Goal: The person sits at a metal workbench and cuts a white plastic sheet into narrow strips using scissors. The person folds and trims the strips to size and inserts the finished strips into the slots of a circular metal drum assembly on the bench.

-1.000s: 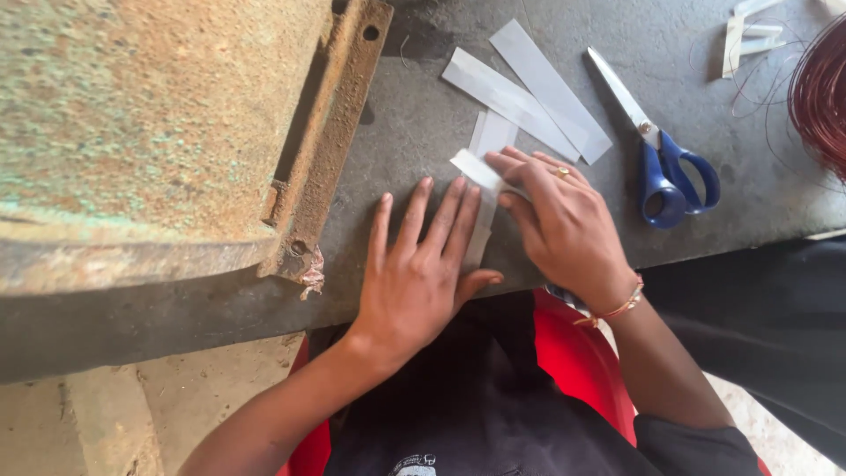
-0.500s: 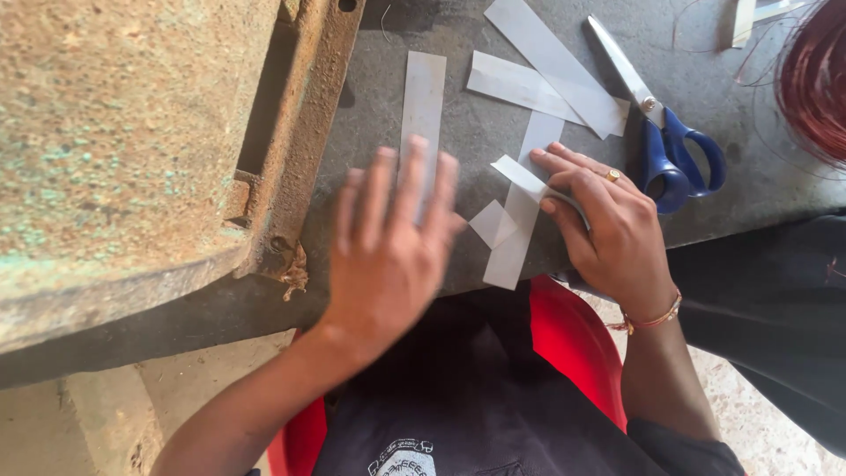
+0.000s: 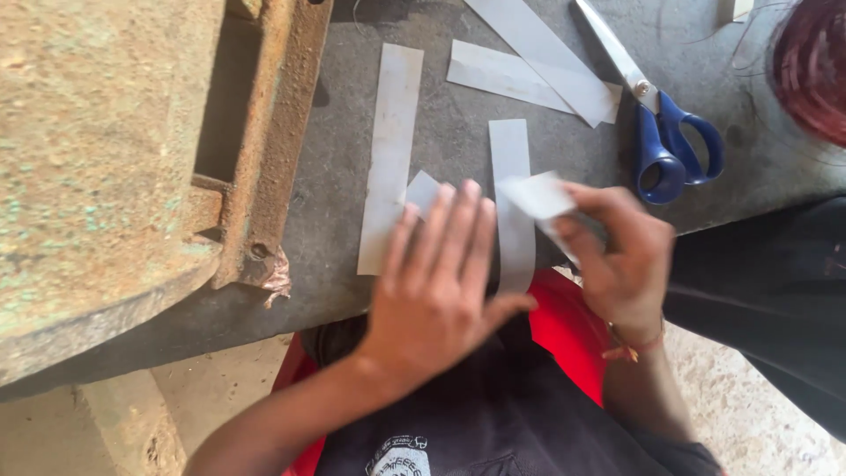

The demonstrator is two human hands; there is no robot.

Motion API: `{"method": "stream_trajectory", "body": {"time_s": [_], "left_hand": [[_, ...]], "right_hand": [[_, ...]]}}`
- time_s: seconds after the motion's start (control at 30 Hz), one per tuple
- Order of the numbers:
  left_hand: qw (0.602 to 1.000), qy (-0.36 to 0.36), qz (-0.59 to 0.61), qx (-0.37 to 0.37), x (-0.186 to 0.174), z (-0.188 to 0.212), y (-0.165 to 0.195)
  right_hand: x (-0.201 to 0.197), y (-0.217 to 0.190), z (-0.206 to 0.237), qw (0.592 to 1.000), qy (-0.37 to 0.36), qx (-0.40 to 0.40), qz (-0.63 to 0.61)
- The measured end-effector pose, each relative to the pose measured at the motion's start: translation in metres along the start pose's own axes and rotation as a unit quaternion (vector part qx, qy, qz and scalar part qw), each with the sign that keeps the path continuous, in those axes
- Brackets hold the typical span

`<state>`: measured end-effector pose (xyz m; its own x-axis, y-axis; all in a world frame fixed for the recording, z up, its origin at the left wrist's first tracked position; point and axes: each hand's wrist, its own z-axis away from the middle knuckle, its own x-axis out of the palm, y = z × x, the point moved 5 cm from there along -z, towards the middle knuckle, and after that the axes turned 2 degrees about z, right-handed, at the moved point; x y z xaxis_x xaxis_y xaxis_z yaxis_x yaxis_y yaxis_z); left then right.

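Observation:
My left hand lies flat with fingers spread at the near edge of the grey slab, its fingertips over a small white paper piece and next to a vertical paper strip. My right hand is just to the right, its fingers pinched on a folded white paper strip lifted a little off the slab. Another long paper strip lies to the left of my left hand.
Blue-handled scissors lie at the right of the slab, beside two overlapping paper strips. A rusty metal machine body fills the left. A reddish wire coil sits at the top right corner.
My left hand has slid right and down onto the small paper piece, uncovering the long left strip. My right hand has lifted its folded strip off the slab.

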<state>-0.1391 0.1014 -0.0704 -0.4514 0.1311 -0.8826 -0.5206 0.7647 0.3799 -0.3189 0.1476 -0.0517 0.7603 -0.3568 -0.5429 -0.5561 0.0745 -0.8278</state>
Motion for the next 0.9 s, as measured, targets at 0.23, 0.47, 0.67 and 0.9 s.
{"method": "stream_trajectory", "body": {"time_s": [0.23,0.47,0.67,0.9], "left_hand": [[0.996,-0.023,-0.086,-0.001,0.035,0.012,0.014],[0.995,0.018,-0.098,-0.019,0.042,0.033,0.032],[0.99,0.044,-0.129,-0.046,0.04,0.043,0.039],[0.979,0.074,0.178,-0.063,0.002,0.066,0.03]], "right_hand": [[-0.023,0.028,0.048,0.949,0.112,0.211,-0.205],[-0.001,0.035,0.097,0.949,0.077,0.242,-0.185],[0.02,0.052,0.11,0.91,0.022,0.369,-0.188],[0.017,0.051,0.109,0.901,0.081,0.27,-0.329]]}}
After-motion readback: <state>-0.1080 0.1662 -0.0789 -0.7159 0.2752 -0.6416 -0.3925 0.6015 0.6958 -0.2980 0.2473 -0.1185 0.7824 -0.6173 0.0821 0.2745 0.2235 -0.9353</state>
